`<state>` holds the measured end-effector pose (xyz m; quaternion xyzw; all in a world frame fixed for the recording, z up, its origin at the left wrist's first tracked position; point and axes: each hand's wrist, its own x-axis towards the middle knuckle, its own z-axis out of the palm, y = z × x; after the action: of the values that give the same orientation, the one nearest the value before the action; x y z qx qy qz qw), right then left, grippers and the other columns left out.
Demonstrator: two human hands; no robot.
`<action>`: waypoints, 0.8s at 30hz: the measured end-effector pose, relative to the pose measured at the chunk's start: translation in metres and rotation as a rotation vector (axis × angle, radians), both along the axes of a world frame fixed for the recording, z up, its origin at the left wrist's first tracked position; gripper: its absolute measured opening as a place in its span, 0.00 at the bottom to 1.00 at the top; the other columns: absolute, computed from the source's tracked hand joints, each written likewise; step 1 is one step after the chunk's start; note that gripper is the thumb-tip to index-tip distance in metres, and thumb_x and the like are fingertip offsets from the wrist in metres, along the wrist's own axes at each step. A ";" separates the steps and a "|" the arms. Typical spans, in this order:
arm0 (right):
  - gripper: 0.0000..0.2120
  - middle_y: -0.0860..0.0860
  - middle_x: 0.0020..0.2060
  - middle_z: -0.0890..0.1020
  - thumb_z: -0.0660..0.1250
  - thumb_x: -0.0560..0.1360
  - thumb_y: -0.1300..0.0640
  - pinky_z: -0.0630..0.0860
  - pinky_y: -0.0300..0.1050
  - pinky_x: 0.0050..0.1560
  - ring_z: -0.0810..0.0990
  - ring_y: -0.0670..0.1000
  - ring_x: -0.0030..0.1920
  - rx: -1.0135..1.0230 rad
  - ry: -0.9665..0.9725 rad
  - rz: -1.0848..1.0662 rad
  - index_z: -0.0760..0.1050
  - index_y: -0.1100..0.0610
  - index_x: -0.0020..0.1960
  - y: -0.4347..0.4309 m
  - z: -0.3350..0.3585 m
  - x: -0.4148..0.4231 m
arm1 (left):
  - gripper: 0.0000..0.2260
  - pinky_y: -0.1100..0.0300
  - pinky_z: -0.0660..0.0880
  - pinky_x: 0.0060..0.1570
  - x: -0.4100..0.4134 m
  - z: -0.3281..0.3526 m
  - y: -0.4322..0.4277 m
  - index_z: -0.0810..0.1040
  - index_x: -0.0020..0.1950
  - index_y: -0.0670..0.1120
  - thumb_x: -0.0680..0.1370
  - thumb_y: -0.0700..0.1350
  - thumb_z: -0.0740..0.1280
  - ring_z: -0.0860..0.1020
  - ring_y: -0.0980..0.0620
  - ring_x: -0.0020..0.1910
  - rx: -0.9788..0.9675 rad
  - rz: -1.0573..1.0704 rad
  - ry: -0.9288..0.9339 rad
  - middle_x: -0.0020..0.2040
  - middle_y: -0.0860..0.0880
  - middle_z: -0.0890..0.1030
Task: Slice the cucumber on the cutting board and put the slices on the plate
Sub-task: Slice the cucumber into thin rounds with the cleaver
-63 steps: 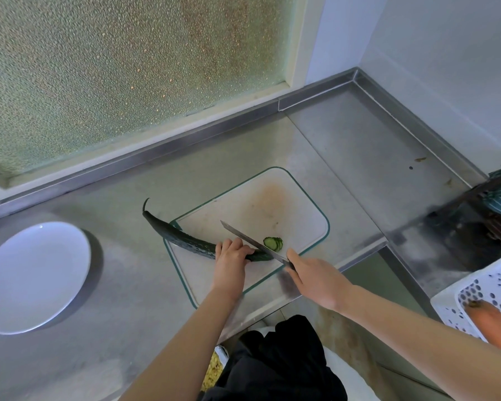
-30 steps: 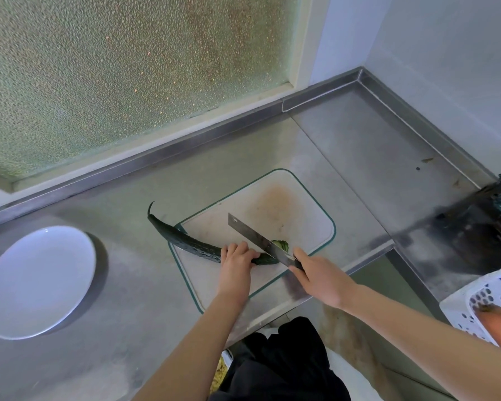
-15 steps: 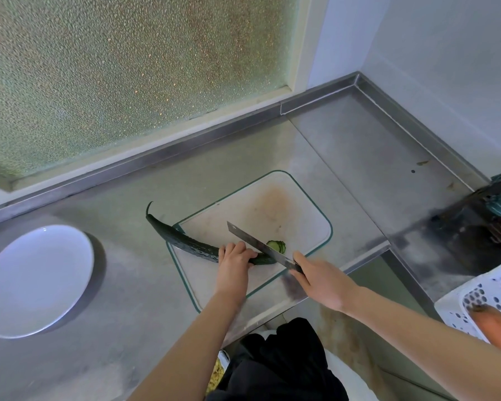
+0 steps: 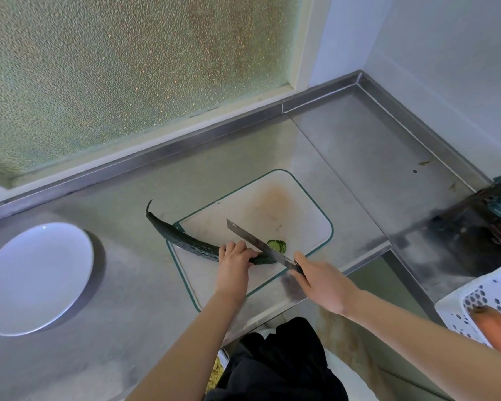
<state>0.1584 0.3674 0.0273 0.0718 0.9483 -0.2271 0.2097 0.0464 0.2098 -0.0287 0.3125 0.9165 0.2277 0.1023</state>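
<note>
Left hand (image 4: 233, 266) atop cucumber (image 4: 185, 241), knife (image 4: 250, 239) alongside

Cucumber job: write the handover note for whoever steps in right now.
Left hand grips the cucumber near its cut end; the stem end overhangs the cutting board to the left.
Right hand holds the knife, blade across the cut end.
Done: a few slices lie on the board just right of the blade.
Left: most of the cucumber is uncut; no slices are on the plate, which sits on the counter far left.
</note>
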 end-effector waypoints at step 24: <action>0.05 0.49 0.29 0.67 0.51 0.82 0.56 0.57 0.39 0.26 0.64 0.47 0.26 0.013 0.004 -0.013 0.58 0.55 0.48 -0.016 -0.011 -0.019 | 0.15 0.51 0.71 0.36 0.000 -0.003 -0.001 0.82 0.41 0.42 0.58 0.29 0.76 0.72 0.42 0.35 0.054 -0.014 0.025 0.35 0.47 0.75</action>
<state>0.1399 0.3517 0.0162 0.0787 0.9497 -0.2222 0.2060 0.0469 0.2085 -0.0312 0.3243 0.9090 0.2479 0.0839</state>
